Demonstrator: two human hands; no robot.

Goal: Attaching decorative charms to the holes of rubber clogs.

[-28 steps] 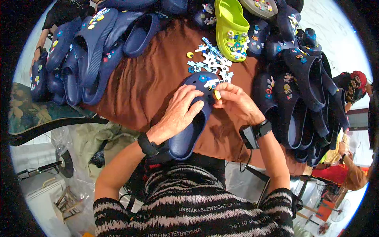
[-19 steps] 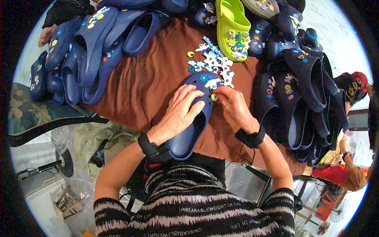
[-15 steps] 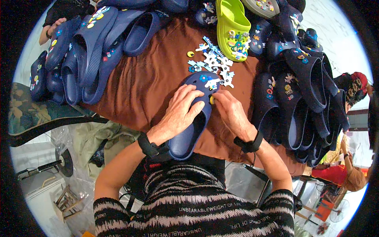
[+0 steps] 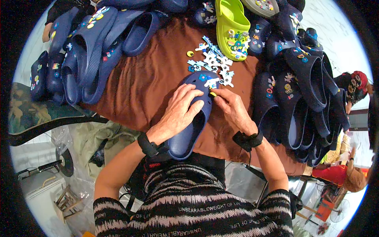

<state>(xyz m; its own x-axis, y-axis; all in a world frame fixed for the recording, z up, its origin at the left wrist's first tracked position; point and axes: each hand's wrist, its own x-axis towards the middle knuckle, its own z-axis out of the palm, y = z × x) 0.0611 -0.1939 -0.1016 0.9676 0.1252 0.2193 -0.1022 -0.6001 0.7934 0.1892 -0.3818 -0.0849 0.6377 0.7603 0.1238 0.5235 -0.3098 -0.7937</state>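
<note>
A navy clog (image 4: pixel 185 138) lies on the brown cloth in front of me, its toe pointing away. My left hand (image 4: pixel 178 110) is wrapped over the clog's left side, holding it with the thumb near the opening. With thumb and fingertips, my right hand (image 4: pixel 233 110) pinches a small yellow charm (image 4: pixel 213 94) at the right side of the upper. Further up the toe sit a blue flower charm (image 4: pixel 203 77) and a white figure charm (image 4: pixel 212 83). Beyond the toe is a loose pile of white and blue charms (image 4: pixel 213 60), with a round yellow-and-black charm (image 4: pixel 190 53) beside it.
Navy clogs (image 4: pixel 92 43) are heaped at the far left, and more dark clogs (image 4: pixel 294 94) crowd the right side. A lime-green clog (image 4: pixel 227 17) covered in charms stands beyond the pile. Another person's hand (image 4: pixel 47 32) shows at the upper left edge.
The yellow charm has tipped, now showing more of its edge, as my right hand shifts slightly. My left hand stays on the clog. At upper left, the other person's hand and nearby clogs have moved.
</note>
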